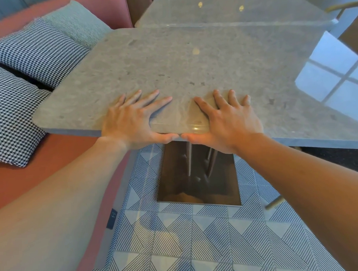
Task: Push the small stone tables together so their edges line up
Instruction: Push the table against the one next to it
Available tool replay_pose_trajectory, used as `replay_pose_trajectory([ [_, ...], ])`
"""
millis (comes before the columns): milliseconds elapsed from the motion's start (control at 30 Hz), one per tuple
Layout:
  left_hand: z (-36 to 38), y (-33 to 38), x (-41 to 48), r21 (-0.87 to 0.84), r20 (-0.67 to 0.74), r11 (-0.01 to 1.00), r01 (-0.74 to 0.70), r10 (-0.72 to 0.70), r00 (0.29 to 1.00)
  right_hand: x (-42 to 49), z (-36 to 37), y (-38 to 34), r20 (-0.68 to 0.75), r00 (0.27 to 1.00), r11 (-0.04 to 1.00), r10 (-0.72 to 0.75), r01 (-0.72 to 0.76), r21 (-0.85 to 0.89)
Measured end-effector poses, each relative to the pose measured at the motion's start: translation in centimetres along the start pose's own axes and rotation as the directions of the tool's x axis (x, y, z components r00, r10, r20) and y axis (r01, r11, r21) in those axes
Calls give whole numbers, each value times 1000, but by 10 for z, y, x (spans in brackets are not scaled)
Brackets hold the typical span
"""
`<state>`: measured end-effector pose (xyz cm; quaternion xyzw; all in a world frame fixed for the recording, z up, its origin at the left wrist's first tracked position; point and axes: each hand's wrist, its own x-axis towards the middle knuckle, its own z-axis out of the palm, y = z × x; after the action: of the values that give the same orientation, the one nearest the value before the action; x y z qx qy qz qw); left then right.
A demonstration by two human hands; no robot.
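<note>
The near stone table (170,69) is a grey speckled slab with rounded corners on a dark metal pedestal (196,176). Beyond it stands a second stone table (229,8) of the same stone. Their facing edges meet along a thin seam, with the far table's left corner offset to the right of the near table's. My left hand (131,119) and my right hand (229,120) grip the near table's front edge side by side, fingers spread flat on top and thumbs hooked under the rim, thumb tips almost touching.
A terracotta bench (31,176) runs along the left, with houndstooth cushions (9,115) and a grey cushion (79,22) close to the table's left edge. The floor (179,239) has striped geometric tiles. A pale chair frame (339,8) stands at the far right.
</note>
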<state>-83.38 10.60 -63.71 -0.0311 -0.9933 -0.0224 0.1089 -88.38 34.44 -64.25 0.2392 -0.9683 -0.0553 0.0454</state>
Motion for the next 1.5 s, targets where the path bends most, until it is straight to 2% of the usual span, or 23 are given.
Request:
replay_pose_trajectory([
  [533, 6, -2, 1, -10, -22, 1000, -20, 20, 1000, -5, -3, 3, 12, 1000, 1000, 11, -12, 17],
  [600, 2, 0, 0, -4, 17, 1000, -3, 3, 1000, -10, -6, 4, 22, 1000, 999, 7, -8, 54],
  [700, -3, 3, 2, -51, 153, 999, -2, 10, 988, -29, -5, 34, -6, 999, 993, -39, 39, 111],
  [767, -4, 22, 6, -102, 211, 994, -26, 47, 976, -52, 2, 76, -43, 998, 991, -55, 60, 122],
  [833, 0, 58, 15, -150, 244, 987, -59, 95, 965, -74, 8, 122, -47, 999, 992, 0, 6, 130],
  [967, 11, 148, 43, -183, 218, 960, -214, 252, 943, -100, 11, 190, 1, 994, 987, 110, -109, 119],
  [1200, 22, 271, 92, -163, 263, 926, -340, 373, 890, -107, 15, 281, 43, 997, 994, 68, -71, 85],
  [1333, 30, 286, 102, -144, 260, 925, -352, 379, 888, -107, 25, 288, -1, 1000, 997, 20, -20, 79],
  [1500, 27, 308, 100, -141, 285, 957, -255, 286, 915, -108, 21, 285, -11, 999, 995, 32, -30, 94],
])
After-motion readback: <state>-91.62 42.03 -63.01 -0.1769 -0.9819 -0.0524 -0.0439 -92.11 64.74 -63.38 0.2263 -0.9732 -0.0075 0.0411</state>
